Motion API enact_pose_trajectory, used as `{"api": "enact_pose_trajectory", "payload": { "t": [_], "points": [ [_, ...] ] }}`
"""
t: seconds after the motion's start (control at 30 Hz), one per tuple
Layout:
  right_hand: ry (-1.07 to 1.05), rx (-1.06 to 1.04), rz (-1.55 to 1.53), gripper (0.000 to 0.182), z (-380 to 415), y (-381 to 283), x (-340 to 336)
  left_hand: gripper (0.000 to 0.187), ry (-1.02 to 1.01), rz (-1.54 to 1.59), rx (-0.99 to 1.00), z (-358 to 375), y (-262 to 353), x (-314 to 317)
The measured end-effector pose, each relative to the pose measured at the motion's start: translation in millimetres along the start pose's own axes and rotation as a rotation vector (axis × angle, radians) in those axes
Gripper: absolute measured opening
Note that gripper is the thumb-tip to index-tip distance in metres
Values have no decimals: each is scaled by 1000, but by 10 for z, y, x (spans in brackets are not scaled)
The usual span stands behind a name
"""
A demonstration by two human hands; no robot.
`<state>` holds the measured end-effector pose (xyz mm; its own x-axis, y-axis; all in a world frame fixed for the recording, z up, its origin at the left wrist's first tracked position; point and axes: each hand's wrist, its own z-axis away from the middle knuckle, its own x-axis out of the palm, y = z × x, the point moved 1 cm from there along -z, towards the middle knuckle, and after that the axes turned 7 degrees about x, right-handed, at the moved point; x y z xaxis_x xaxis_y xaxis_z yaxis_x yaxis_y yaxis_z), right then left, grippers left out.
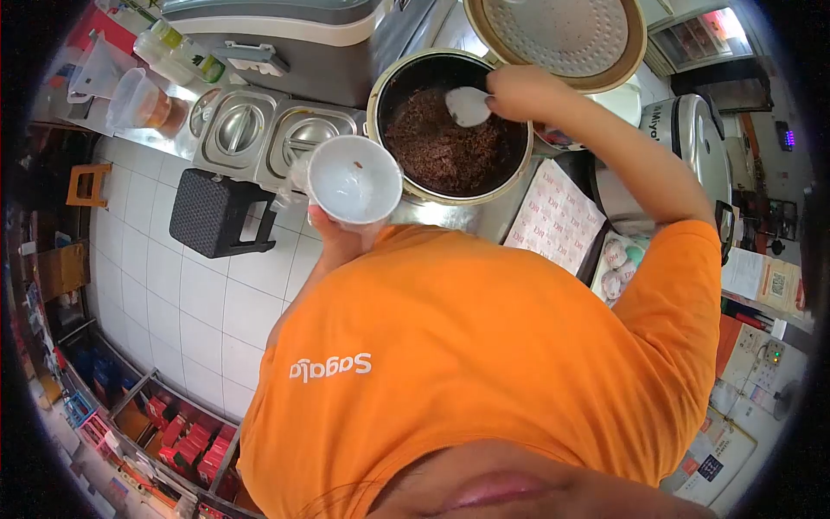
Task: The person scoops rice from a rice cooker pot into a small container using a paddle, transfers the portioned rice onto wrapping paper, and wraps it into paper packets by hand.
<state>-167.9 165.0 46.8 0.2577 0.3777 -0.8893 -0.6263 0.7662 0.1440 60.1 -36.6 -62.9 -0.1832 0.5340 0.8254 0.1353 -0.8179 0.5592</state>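
My left hand (333, 233) is wrapped round a white bowl (353, 192), tilted so that its inside faces up towards me. A small brown bit sticks to the bowl's inner wall. My right hand (523, 93) grips a white rice paddle (468, 106), its blade resting on dark brown, rice-like food (450, 154). That food lies in a round cooker pot (373, 108) with a dark inside and a pale rim. The pot's round lid (562, 35) stands raised behind my right hand. Most of the paddle's handle is hidden by my fingers.
Steel containers with lids (239, 131) sit left of the pot. Printed wrapping paper (556, 216) lies to the right, near several wrapped balls (616, 264). A large silver cooker (683, 147) stands at the right. A black stool (216, 212) is on the tiled floor.
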Motion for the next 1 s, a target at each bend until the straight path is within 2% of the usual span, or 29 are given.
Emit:
{"api": "enact_pose_trajectory", "payload": {
  "t": [0.07, 0.13, 0.23, 0.3, 0.33, 0.4, 0.57, 0.6, 0.63, 0.67, 0.73, 0.8, 0.87, 0.9, 0.93, 1.0],
  "points": [
    [-33, -65, -89, 32, -142, 102, 330, 101, -39, -65, 27, -80, 60, 11],
    [-90, -214, -255, 33, -197, 8, 575, 98, -6, 67, -21, -195, 75, 19],
    [-122, -150, -366, 33, -118, -341, 476, 96, -16, 213, -51, -280, 122, 210],
    [-104, -179, -404, 31, -168, -457, 573, 99, 27, 172, -59, -280, 119, 254],
    [-104, -183, -408, 31, -184, -451, 575, 101, 62, 131, -61, -283, 122, 258],
    [-162, -244, -638, 28, -175, -446, 545, 97, 45, 149, -70, -263, 117, 208],
    [-154, -286, -839, 26, -125, -150, 666, 95, 31, 133, -62, -282, 164, 253],
    [-136, -311, -899, 26, -93, -86, 644, 86, 47, -4, -28, -291, 201, 269],
    [-160, -287, -837, 27, -73, 2, 596, 78, 62, -142, 7, -306, 235, 298],
    [-151, -284, -835, 27, 1, 41, 480, 78, 53, -142, 9, -335, 254, 344],
    [-32, -204, -800, 28, 205, 73, 236, 74, 9, -453, 86, -429, 319, 481],
    [66, -194, -750, 27, 388, 28, 64, 77, -6, -508, 99, -549, 273, 756],
    [354, -65, -474, 23, 601, -144, -136, 74, -148, -673, 143, -680, 99, 904],
    [420, -26, -292, 20, 692, -262, -177, 74, -156, -669, 150, -771, -6, 912],
    [427, -23, -286, 20, 792, -375, -182, 75, -190, -704, 159, -873, -136, 884],
    [620, -194, -63, 15, 961, -539, -159, 75, -234, -739, 166, -961, -291, 864]
  ]
}}
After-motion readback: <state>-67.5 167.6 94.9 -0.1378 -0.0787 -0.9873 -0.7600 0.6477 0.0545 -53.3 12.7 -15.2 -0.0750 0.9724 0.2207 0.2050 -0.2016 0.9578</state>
